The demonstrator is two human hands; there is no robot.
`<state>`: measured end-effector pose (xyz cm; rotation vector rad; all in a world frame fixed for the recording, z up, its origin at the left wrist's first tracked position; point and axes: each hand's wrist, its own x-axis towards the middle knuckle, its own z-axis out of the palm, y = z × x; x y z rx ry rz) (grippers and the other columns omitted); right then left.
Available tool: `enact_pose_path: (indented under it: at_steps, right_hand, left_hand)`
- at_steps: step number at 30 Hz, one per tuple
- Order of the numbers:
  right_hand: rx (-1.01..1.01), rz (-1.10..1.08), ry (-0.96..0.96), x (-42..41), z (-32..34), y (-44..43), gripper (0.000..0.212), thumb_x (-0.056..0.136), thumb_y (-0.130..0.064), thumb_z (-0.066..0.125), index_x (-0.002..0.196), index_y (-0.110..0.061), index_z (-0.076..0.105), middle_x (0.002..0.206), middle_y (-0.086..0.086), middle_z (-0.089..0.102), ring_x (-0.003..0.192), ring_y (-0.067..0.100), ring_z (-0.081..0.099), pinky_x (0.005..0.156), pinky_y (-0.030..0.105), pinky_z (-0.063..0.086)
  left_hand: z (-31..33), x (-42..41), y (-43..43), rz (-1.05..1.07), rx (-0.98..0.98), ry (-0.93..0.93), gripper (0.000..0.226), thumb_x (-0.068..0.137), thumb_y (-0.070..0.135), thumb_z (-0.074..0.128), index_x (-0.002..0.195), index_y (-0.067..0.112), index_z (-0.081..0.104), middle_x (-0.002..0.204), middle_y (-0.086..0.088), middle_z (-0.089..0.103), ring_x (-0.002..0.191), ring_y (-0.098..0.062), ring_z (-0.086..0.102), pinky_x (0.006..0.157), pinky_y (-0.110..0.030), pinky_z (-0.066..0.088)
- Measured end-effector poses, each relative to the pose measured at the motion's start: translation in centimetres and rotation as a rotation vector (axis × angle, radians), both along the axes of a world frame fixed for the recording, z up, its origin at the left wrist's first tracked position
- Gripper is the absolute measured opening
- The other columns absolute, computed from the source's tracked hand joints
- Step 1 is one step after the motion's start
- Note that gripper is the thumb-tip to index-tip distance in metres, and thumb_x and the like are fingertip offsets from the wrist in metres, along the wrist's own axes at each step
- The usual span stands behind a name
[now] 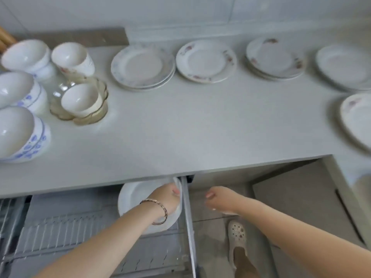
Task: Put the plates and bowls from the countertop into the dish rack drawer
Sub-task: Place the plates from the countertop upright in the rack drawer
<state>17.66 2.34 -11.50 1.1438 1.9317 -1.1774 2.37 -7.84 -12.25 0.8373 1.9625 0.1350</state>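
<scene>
The dish rack drawer (60, 233) is pulled out under the countertop (180, 127). My left hand (166, 199), with a bracelet on the wrist, grips a white plate (132, 197) that stands on edge at the drawer's right end. My right hand (218, 198) hovers just right of the drawer side, fingers loosely curled and holding nothing. On the countertop lie stacked plates (142, 67), a single flowered plate (206, 61), another stack (275, 59) and more plates at the far right (345, 67). Bowls (26, 57) and cups (72, 59) crowd the left end.
A glass scalloped dish (96, 115) holds a cup (80, 99) on the left of the counter. Blue-patterned bowls (20, 135) sit at the left edge. My foot in a white clog (237, 237) stands on the tiled floor right of the drawer. A cabinet door (301, 197) is open at right.
</scene>
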Motion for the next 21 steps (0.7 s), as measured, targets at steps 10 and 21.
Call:
enact_pose_path:
  at_steps: [10,21]
  right_hand:
    - [0.355,-0.382,0.122,19.4,9.5,24.9,0.031,0.089,-0.018,0.053,0.119,-0.011,0.059,0.101,0.010,0.069,0.076,0.015,0.057,0.059,0.019,0.041]
    - [0.694,-0.886,-0.198,36.8,4.2,39.7,0.044,0.091,-0.018,0.044,0.130,0.000,0.044,0.130,0.026,0.045,0.122,0.042,0.044,0.100,0.041,0.039]
  left_hand:
    - [6.4,16.7,23.6,-0.101,0.207,0.035,0.030,0.088,0.015,0.041,0.112,0.017,0.059,0.117,-0.003,0.063,0.107,-0.021,0.059,0.084,-0.022,0.042]
    - [3.0,30.7,38.9,0.152,0.098,-0.297,0.053,0.084,0.013,0.048,0.135,0.010,0.036,0.121,-0.016,0.061,0.111,-0.029,0.063,0.096,-0.037,0.050]
